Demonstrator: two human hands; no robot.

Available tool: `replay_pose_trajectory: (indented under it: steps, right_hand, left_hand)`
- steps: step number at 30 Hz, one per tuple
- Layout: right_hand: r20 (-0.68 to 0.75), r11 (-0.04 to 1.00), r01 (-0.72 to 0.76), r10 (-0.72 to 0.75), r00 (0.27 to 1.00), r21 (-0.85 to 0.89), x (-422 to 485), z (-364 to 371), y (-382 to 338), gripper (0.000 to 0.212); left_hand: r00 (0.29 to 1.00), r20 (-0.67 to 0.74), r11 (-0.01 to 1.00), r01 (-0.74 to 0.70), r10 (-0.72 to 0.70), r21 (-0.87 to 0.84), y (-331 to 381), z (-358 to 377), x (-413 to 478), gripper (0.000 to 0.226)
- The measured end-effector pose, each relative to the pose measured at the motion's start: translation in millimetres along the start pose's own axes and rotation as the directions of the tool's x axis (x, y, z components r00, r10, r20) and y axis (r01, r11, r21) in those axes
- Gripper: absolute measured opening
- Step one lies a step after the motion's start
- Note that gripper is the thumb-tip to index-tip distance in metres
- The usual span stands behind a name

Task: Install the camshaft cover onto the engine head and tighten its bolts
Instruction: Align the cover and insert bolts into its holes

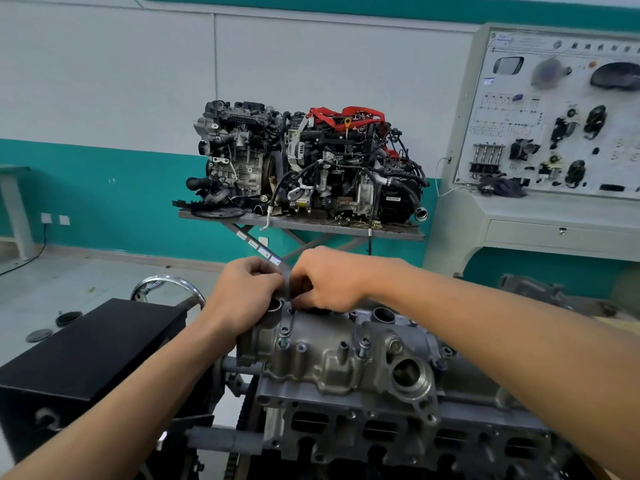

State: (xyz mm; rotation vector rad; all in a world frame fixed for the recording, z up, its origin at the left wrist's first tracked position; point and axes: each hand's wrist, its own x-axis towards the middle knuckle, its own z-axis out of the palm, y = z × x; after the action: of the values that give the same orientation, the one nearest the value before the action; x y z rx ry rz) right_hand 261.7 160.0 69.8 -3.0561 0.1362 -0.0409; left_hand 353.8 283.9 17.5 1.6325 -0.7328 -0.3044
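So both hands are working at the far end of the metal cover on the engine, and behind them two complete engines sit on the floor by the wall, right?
Not quite. The head view shows both hands, left hand and right hand, at the far end of the camshaft cover, but the two engines sit on a raised metal stand by the wall, not on the floor.

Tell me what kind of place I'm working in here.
Probably an automotive training workshop: a spare engine sits on a stand by the wall, a component display board stands at the right, and both hands work on the camshaft cover.
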Motion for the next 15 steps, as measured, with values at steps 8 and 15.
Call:
replay_pose_trajectory:
  steps: [8,15]
  right_hand:
    - [0.064,0.958,0.074,-0.058,0.996,-0.276,6.2,-6.0,-12.8,0.018]
    - [0.02,0.909,-0.026,0.037,0.999,-0.416,19.2,-2.2,-16.1,0.031]
  left_hand:
    - [0.997,-0.025,0.979,0.065,-0.071,-0.191,-6.1,1.6,-1.5,0.007]
    - [0.997,-0.049,0.979,0.057,-0.067,-0.196,-6.6,1.7,-2.6,0.009]
